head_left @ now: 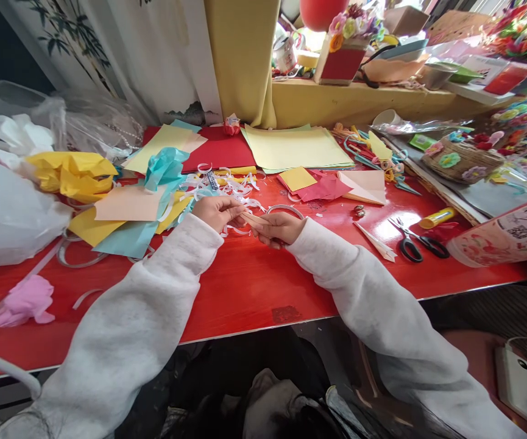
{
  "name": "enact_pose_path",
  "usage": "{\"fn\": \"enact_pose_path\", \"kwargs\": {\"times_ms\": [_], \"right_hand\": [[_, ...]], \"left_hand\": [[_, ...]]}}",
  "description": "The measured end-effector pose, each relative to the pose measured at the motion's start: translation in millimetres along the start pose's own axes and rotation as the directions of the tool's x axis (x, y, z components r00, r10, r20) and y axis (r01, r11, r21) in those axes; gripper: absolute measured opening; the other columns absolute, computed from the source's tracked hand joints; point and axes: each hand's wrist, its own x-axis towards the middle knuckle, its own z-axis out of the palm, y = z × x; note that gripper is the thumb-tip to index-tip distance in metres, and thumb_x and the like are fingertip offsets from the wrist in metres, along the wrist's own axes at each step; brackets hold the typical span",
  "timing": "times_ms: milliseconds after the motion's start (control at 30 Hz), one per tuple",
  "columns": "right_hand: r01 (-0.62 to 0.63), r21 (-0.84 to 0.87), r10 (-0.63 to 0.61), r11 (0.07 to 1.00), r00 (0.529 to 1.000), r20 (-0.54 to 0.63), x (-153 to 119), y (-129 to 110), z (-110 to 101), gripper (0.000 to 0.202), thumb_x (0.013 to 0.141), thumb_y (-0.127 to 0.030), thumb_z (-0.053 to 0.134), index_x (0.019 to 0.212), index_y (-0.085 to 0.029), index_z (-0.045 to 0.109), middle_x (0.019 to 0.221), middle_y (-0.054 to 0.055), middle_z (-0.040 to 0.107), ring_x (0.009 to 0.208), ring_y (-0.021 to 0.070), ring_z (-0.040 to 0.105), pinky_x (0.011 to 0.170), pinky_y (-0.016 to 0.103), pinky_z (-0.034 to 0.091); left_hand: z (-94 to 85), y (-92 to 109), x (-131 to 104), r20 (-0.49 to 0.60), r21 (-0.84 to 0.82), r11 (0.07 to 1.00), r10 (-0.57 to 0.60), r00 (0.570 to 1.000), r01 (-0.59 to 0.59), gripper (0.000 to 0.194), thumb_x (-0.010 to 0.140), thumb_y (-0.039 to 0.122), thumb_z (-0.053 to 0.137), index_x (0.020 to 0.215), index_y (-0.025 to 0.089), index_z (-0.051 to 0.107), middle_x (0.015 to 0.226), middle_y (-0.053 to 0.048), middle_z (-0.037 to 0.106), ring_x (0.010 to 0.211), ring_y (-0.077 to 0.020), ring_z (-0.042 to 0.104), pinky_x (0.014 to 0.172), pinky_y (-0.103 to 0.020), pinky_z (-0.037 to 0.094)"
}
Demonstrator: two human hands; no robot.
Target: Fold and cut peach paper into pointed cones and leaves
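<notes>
Between my two hands, above the red table (254, 292), is a narrow folded piece of peach paper (253, 220). My left hand (217, 213) pinches its left end with thumb and fingers. At the other end my right hand (279, 229) is closed on the same paper, fingers curled beneath it. White paper strips (245, 196) lie in a loose heap just behind the hands. A folded pale paper cone (376, 242) and black-handled scissors (416, 241) lie to the right of my right hand.
Coloured sheets (128, 204) and a white plastic bag (11, 201) are at the left. Yellow paper (297, 147) lies at the back. A glue stick (437, 217), a printed cup (505, 235) and a flower-trimmed basket (464, 163) stand or lie at the right. A pink crumpled paper (25, 300) sits front left.
</notes>
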Motion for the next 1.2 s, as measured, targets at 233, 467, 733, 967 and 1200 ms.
{"fn": "enact_pose_path", "kwargs": {"times_ms": [233, 467, 733, 967, 1200], "right_hand": [[0.017, -0.014, -0.017, 1.0, 0.999, -0.042, -1.5, -2.6, 1.6, 0.023, 0.077, -0.034, 0.045, 0.068, -0.013, 0.043, 0.046, -0.007, 0.044, 0.033, 0.0008, 0.039, 0.031, 0.012, 0.027], [-0.081, 0.072, 0.079, 0.994, 0.996, 0.028, 0.0, 0.8, 0.3, 0.03, 0.069, -0.038, 0.055, 0.077, -0.01, 0.051, 0.058, 0.001, 0.058, 0.045, 0.0061, 0.054, 0.043, 0.016, 0.043], [-0.146, 0.162, 0.138, 0.976, 0.989, 0.062, -1.7, 0.3, -1.6, 0.032, 0.062, -0.036, 0.061, 0.072, -0.007, 0.052, 0.06, 0.006, 0.063, 0.053, 0.0127, 0.061, 0.052, 0.023, 0.05], [-0.177, 0.205, 0.153, 0.963, 0.98, 0.129, -6.3, -5.9, -3.1, 0.031, 0.062, -0.034, 0.063, 0.072, -0.007, 0.052, 0.061, 0.006, 0.064, 0.056, 0.0142, 0.062, 0.051, 0.02, 0.05], [-0.185, 0.284, 0.068, 0.941, 0.924, 0.377, -6.9, -5.1, -15.3, 0.024, 0.069, -0.03, 0.057, 0.077, -0.008, 0.051, 0.066, 0.006, 0.064, 0.057, 0.0141, 0.063, 0.047, 0.018, 0.05]], "left_hand": [[6.9, 0.5, 0.0, 0.04, -0.074, 0.993, -0.086, 0.995, 0.089, 0.043, 0.053, 0.041, 0.066, 0.082, 0.012, 0.054, 0.058, 0.0, 0.057, 0.053, -0.0116, 0.055, 0.051, -0.026, 0.047], [8.1, -2.3, -0.7, -0.067, 0.146, 0.988, 0.054, 0.996, -0.044, 0.031, 0.055, 0.041, 0.064, 0.052, 0.012, 0.054, 0.047, 0.002, 0.049, 0.044, -0.0056, 0.041, 0.043, -0.02, 0.032], [5.6, -0.4, -1.2, -0.015, 0.091, 0.991, 0.103, 0.995, -0.101, 0.028, 0.059, 0.041, 0.061, 0.06, 0.013, 0.059, 0.056, 0.001, 0.055, 0.051, -0.0084, 0.047, 0.05, -0.021, 0.038], [2.5, 2.7, -1.5, 0.041, -0.117, 0.993, 0.015, 0.999, -0.01, 0.029, 0.062, 0.04, 0.058, 0.064, 0.011, 0.062, 0.063, -0.003, 0.059, 0.057, -0.0108, 0.054, 0.059, -0.025, 0.046], [-3.8, 8.8, -3.5, -0.085, 0.03, 0.973, 0.229, 0.97, -0.227, 0.019, 0.062, 0.03, 0.061, 0.064, 0.012, 0.056, 0.052, 0.002, 0.053, 0.049, -0.0074, 0.051, 0.051, -0.019, 0.042]]}}
